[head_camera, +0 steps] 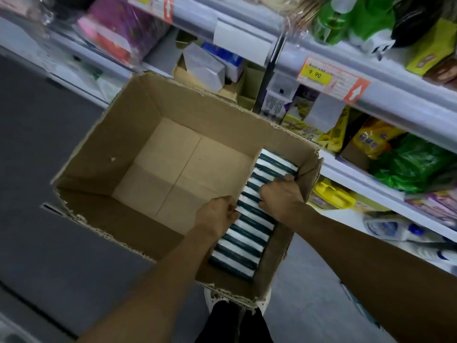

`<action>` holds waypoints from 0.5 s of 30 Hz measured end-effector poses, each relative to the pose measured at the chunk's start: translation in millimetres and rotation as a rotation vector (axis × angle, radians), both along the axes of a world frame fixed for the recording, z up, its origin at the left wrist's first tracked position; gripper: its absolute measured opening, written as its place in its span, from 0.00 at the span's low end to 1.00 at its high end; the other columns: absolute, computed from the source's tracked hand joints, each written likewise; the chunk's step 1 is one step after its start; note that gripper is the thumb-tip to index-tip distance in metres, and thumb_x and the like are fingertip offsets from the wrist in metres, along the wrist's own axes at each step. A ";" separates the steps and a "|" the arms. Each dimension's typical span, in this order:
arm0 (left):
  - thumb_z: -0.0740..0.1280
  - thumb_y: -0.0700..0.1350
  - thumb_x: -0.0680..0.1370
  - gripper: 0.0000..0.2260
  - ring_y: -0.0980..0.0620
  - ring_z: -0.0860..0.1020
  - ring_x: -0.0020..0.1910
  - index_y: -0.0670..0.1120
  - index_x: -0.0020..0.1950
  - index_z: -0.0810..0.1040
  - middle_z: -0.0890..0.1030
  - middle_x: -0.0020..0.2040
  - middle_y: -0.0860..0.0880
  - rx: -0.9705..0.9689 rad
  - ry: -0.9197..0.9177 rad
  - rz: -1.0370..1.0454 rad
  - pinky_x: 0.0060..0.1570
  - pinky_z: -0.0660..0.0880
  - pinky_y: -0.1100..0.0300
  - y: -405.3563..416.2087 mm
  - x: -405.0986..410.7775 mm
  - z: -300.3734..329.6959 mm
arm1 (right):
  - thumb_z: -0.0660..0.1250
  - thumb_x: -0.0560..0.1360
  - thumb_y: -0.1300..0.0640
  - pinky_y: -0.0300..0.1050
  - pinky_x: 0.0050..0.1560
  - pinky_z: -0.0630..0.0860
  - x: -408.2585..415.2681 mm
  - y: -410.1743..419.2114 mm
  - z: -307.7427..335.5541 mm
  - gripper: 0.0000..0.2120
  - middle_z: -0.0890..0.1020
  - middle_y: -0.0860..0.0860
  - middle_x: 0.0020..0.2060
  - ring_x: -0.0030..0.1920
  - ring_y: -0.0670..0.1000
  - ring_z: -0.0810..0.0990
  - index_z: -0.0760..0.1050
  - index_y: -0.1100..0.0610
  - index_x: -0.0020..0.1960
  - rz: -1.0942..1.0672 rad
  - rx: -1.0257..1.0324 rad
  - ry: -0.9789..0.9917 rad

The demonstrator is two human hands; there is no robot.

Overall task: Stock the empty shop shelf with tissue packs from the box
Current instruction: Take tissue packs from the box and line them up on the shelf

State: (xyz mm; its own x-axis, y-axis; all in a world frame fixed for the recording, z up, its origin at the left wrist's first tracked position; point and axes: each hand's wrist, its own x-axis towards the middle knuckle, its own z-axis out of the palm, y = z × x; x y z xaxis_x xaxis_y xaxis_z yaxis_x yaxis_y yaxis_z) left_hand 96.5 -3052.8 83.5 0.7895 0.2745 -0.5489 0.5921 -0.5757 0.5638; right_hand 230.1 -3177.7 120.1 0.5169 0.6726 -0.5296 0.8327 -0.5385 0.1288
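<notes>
You reach with both hands into an open cardboard box (103, 154) standing on the dark floor (37, 144) beside a shop's shelves (371, 100). A single row of tissue packs (249, 231), white with dark green bands, stands on edge along the box's right wall; the rest of the box bottom shows bare cardboard. Your left hand (217, 215) sits at the row's left side, fingers curled in against the packs near the middle of the row. Your right hand (280, 194) lies on top of the row farther back, fingers bent down over the packs and closing on them, thumb toward the box's right wall. How many packs each hand has hold of you cannot tell from this angle. Above the box, a shelf edge carries a yellow price tag (315, 75) reading 9.90 with a red arrow label (357, 91). Green and yellow bagged goods (405, 167) fill the shelf to the right, and a white shoe (210, 297) shows just below the box's near corner.
</notes>
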 end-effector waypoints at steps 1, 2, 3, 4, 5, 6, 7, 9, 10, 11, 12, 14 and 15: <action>0.67 0.49 0.79 0.09 0.53 0.79 0.50 0.47 0.56 0.79 0.82 0.52 0.51 0.026 -0.006 -0.007 0.52 0.75 0.58 -0.4 1.2 -1.6 | 0.61 0.79 0.53 0.50 0.63 0.62 0.4 0.8 -3.4 0.06 0.81 0.53 0.50 0.54 0.55 0.76 0.73 0.52 0.45 0.002 -0.011 0.006; 0.67 0.48 0.79 0.09 0.53 0.79 0.50 0.46 0.56 0.79 0.82 0.52 0.50 0.054 -0.019 -0.018 0.51 0.75 0.58 -0.8 1.8 -3.5 | 0.61 0.79 0.54 0.50 0.64 0.62 0.2 2.2 -5.7 0.06 0.81 0.53 0.50 0.54 0.55 0.76 0.72 0.53 0.44 -0.001 -0.015 0.014; 0.67 0.48 0.79 0.09 0.52 0.79 0.50 0.45 0.56 0.79 0.82 0.52 0.50 0.080 -0.027 -0.029 0.51 0.75 0.58 -1.2 2.4 -4.5 | 0.62 0.79 0.55 0.50 0.63 0.63 -0.2 3.5 -7.3 0.08 0.81 0.52 0.50 0.54 0.55 0.77 0.69 0.53 0.41 -0.008 -0.013 0.014; 0.68 0.47 0.79 0.09 0.52 0.79 0.49 0.45 0.55 0.79 0.82 0.51 0.49 0.101 -0.036 -0.027 0.50 0.76 0.57 -1.6 2.3 -5.7 | 0.62 0.78 0.56 0.49 0.63 0.64 -0.8 4.9 -8.2 0.11 0.81 0.52 0.50 0.53 0.55 0.77 0.65 0.53 0.38 -0.018 -0.011 0.009; 0.69 0.47 0.78 0.08 0.51 0.79 0.48 0.45 0.54 0.78 0.82 0.50 0.49 0.112 -0.036 -0.009 0.49 0.77 0.56 -1.7 2.5 -6.2 | 0.63 0.78 0.57 0.49 0.62 0.64 -1.3 5.6 -11.1 0.12 0.81 0.52 0.50 0.53 0.54 0.77 0.64 0.53 0.38 -0.026 0.000 -0.005; 0.70 0.48 0.77 0.09 0.51 0.79 0.47 0.45 0.53 0.78 0.82 0.49 0.49 0.113 -0.037 0.012 0.49 0.77 0.55 -1.0 3.0 -8.2 | 0.64 0.77 0.57 0.49 0.61 0.65 -1.8 6.5 -13.3 0.10 0.81 0.52 0.50 0.53 0.54 0.78 0.65 0.53 0.40 -0.044 0.019 -0.011; 0.70 0.48 0.77 0.09 0.51 0.79 0.47 0.45 0.53 0.79 0.83 0.49 0.49 0.106 -0.030 0.031 0.49 0.78 0.55 -0.2 3.6 -10.1 | 0.65 0.77 0.56 0.48 0.60 0.65 -1.6 5.9 -17.1 0.06 0.82 0.51 0.50 0.53 0.54 0.78 0.69 0.52 0.44 -0.068 0.029 -0.024; 0.70 0.49 0.77 0.09 0.52 0.80 0.47 0.45 0.52 0.81 0.83 0.49 0.49 0.100 -0.017 0.029 0.49 0.78 0.56 1.0 5.3 -11.4 | 0.64 0.77 0.56 0.47 0.60 0.66 -1.4 4.0 -21.5 0.02 0.82 0.51 0.51 0.53 0.53 0.79 0.74 0.53 0.50 -0.145 0.045 -0.022; 0.70 0.49 0.77 0.09 0.52 0.80 0.47 0.46 0.52 0.82 0.83 0.49 0.50 0.103 -0.014 0.015 0.49 0.77 0.57 1.4 6.3 -11.6 | 0.64 0.77 0.57 0.47 0.60 0.66 -1.1 3.8 -21.2 0.04 0.82 0.51 0.52 0.53 0.53 0.79 0.75 0.53 0.51 -0.176 0.044 -0.012; 0.70 0.49 0.77 0.09 0.52 0.80 0.47 0.46 0.52 0.82 0.83 0.50 0.50 0.118 -0.014 -0.004 0.49 0.77 0.58 1.7 7.4 -12.1 | 0.63 0.77 0.58 0.47 0.60 0.66 -0.7 3.4 -22.0 0.05 0.81 0.51 0.52 0.54 0.53 0.79 0.75 0.53 0.51 -0.183 0.044 -0.012; 0.69 0.50 0.78 0.08 0.52 0.80 0.48 0.47 0.53 0.82 0.83 0.50 0.50 0.145 -0.019 -0.031 0.48 0.76 0.59 1.7 9.0 -14.0 | 0.63 0.77 0.60 0.47 0.60 0.66 -1.0 3.6 -22.2 0.05 0.81 0.51 0.52 0.54 0.53 0.79 0.75 0.54 0.51 -0.174 0.046 -0.014; 0.67 0.50 0.79 0.08 0.52 0.80 0.48 0.48 0.53 0.82 0.83 0.51 0.50 0.197 -0.022 -0.072 0.45 0.73 0.62 1.4 11.7 -15.9 | 0.62 0.76 0.63 0.47 0.60 0.67 -2.0 5.3 -22.8 0.07 0.81 0.52 0.52 0.53 0.54 0.79 0.75 0.55 0.52 -0.137 0.039 -0.005; 0.67 0.50 0.79 0.09 0.52 0.80 0.49 0.48 0.53 0.82 0.83 0.51 0.50 0.208 -0.022 -0.080 0.45 0.73 0.62 1.2 13.3 -16.4 | 0.62 0.76 0.63 0.46 0.60 0.67 -2.1 6.0 -22.7 0.07 0.81 0.52 0.52 0.53 0.54 0.79 0.75 0.55 0.52 -0.120 0.031 0.001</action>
State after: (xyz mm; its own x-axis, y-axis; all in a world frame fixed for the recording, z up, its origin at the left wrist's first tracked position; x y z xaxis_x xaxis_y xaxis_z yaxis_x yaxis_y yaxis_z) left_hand 109.8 -3051.6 67.1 0.8246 0.3161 -0.4692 0.5289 -0.7252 0.4409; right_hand 227.9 -3171.7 97.3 0.5940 0.6219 -0.5103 0.7622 -0.6379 0.1099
